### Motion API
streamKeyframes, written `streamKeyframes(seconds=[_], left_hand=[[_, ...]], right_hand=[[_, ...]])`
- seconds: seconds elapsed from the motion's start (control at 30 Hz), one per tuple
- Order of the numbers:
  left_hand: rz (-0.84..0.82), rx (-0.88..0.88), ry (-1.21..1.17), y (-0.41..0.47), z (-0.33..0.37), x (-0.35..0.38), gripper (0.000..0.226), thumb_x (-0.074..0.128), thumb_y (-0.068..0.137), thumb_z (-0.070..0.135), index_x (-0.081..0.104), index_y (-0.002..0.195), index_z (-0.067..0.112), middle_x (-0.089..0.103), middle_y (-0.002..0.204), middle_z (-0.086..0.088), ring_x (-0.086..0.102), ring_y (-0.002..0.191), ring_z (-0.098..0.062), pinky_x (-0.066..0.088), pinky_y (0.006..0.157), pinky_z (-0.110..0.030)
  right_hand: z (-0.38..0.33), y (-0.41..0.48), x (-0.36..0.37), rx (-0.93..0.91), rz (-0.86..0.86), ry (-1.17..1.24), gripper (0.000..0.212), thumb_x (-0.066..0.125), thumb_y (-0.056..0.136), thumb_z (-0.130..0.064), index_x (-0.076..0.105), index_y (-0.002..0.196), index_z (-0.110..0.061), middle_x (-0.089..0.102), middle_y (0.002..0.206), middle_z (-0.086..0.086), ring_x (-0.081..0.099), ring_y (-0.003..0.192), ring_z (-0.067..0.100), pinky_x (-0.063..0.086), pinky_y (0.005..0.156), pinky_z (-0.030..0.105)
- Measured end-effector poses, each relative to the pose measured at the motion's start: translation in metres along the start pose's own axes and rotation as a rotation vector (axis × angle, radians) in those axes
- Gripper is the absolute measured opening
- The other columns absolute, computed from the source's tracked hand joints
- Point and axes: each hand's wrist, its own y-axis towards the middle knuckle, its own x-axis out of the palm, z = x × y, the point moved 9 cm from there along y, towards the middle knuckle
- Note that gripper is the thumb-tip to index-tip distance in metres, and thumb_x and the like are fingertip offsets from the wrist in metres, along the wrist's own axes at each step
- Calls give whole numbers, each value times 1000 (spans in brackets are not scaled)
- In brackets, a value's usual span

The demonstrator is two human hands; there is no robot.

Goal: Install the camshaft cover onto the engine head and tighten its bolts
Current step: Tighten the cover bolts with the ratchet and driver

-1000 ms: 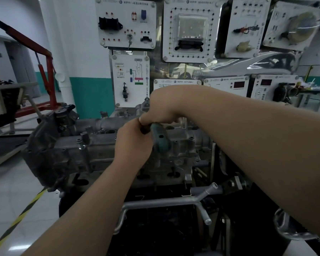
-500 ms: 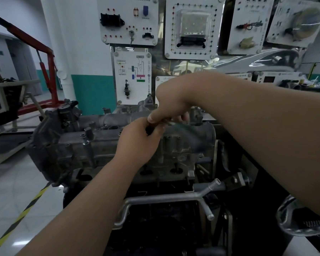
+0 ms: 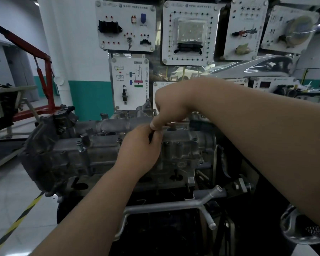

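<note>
Green handle gone; two hands, left (image 3: 139,151), right (image 3: 171,109), pinching one dark tool (image 3: 151,138) over camshaft cover (image 3: 100,146)

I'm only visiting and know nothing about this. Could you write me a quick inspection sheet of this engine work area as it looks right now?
Surface: grey engine on a dark stand; pale tiled floor with a yellow-black stripe.
Job's things: camshaft cover sits on top of the engine; bolt heads show along it.
Clutter: shiny metal object at lower right, unclear what.
Hands: left hand grips a small dark object, mostly hidden; right hand reaches over it, thumb at the left fingers, its grip hidden.
Cables: nothing seen.
Surroundings: white training panels, red hoist frame, white and teal wall.
</note>
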Motion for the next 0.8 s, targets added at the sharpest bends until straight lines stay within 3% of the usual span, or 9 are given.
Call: streamKeyframes(seconds=[0.1,0.2,0.33,0.43,0.5,0.6,0.7,0.73,0.8], left_hand=[[-53,123,183,14,9,-16,24,47,83,48,58,78,27,59,81,5,52,77,-14,42,66,-28],[1,175,402,27,20,-34,33,40,66,59,55,72,31,51,71,9,42,81,-15,25,71,-30],[-46,50,126,30,8,-20,10,65,81,28,65,82,18,58,63,8,54,61,-12,35,53,-25],[-98,4,-39,30,-1,-15,10,59,67,31,63,64,22,55,46,9,50,43,-1,35,41,-20],[-152,-3,-135,30,-1,-13,9,56,57,38,60,53,30,56,44,15,47,38,1,33,37,-14],[-167,21,-148,29,0,-12,13,62,60,37,59,54,26,60,49,15,50,42,-2,41,41,-22],[-121,66,-62,32,-2,-14,10,63,75,14,63,65,14,63,56,0,60,54,-16,53,54,-39],[-125,73,-52,32,-2,-14,11,63,78,10,65,67,12,64,57,-3,61,56,-20,54,57,-39],[-184,81,-99,31,-3,-9,13,69,79,17,66,66,20,65,58,1,57,48,-9,53,50,-26]], right_hand=[[3,-2,6,81,-38,75,50,54,88,-59,60,67,-14,61,43,-8,67,47,14,45,53,27],[2,-3,3,130,-25,46,54,50,87,-62,57,66,-13,53,33,-7,66,44,15,45,52,26],[-2,0,5,149,-15,93,47,50,89,-50,61,65,-11,57,40,2,63,38,17,45,48,24],[1,0,5,155,-30,131,49,55,87,-54,58,64,-11,53,32,-3,62,37,15,44,42,20],[4,1,3,148,-43,123,52,56,85,-58,59,63,-11,58,37,-3,65,42,13,46,45,22],[6,-1,6,153,-112,122,62,52,88,-62,63,53,-12,62,43,-4,64,42,13,46,49,24],[7,-5,18,181,-242,207,59,47,91,-62,61,63,-13,58,43,-2,60,45,17,47,51,23],[7,-6,21,183,-277,221,56,47,91,-62,60,66,-13,58,45,-2,59,46,17,47,53,24],[6,-7,16,131,-257,172,48,52,91,-58,64,69,-16,66,54,-3,66,52,14,49,57,25]])
